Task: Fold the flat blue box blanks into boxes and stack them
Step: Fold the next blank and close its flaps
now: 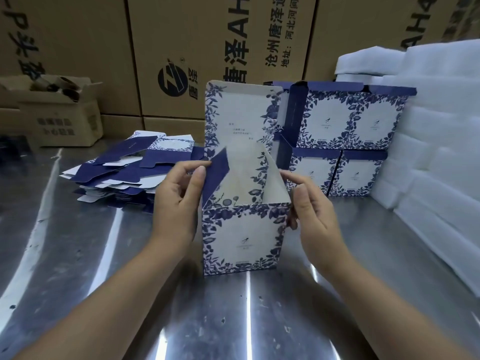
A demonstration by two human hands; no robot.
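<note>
A blue-and-white floral box (pixel 241 240) stands upright on the metal table (pixel 78 255), its top open and its tall lid panel raised behind. My left hand (pixel 179 201) pinches the dark blue left side flap (pixel 217 175) between thumb and fingers. My right hand (pixel 311 211) grips the box's right wall near the top corner. A messy pile of flat blue blanks (pixel 124 170) lies to the left behind my left hand. Several folded boxes (pixel 345 133) are stacked in two rows behind the box on the right.
White foam sheets (pixel 436 131) are piled along the right side. Large brown cartons (pixel 181 48) form a wall at the back. A small open carton (pixel 62 118) sits at the back left.
</note>
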